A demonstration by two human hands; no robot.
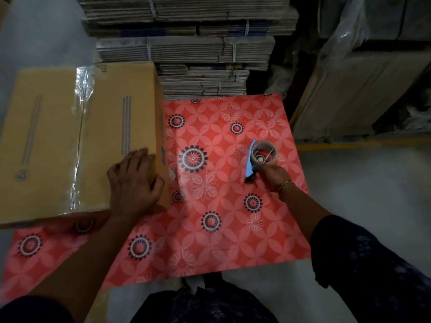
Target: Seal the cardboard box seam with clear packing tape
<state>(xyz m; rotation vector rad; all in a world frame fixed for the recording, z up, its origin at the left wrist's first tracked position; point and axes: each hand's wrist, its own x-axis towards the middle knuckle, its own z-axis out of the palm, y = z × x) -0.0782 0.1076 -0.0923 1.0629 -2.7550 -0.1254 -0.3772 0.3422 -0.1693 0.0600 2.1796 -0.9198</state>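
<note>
Cardboard box (70, 141) lies on the left side of a red flowered table cover (210, 217), its near edge hanging over the cover's left part and its right side wall standing just past the middle. Nearest the camera, dark patterned sleeves (373, 264) frame the view, and both forearms reach forward over the cover. The left hand (134, 183) rests flat on the box's near right corner, fingers spread and loose, the thumb hooked over the edge onto the side wall. The right hand (272, 176), with a thin bracelet (285, 183) at the wrist, is closed around the handle of a blue tape dispenser (250, 159); its roll of clear tape (264, 152) sits on the cover just beyond the knuckles, well apart from the box. A shiny strip of clear tape (80, 127) runs along the box's top from its near edge to its far edge, wrinkled at the far end, covering the middle seam. Beyond the table stand tied bundles of flattened cartons (186, 43), and to the right are plastic-wrapped stacks (361, 78) on a grey floor.
</note>
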